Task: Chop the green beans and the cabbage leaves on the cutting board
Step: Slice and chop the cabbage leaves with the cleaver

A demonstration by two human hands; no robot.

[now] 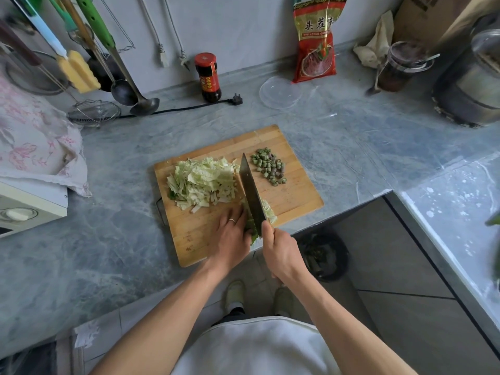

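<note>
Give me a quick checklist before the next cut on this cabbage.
1. Knife gripped by right hand: ok.
2. Left hand pressing the uncut leaves: ok.
3. Left fingertips clear of the blade: cannot tell, they lie right beside it.
4. Chopped cabbage out of the blade's path: ok, piled left.
5. Beans kept apart: ok, right of the blade.
6. Board fully on the counter: not ok, near corner overhangs.
</note>
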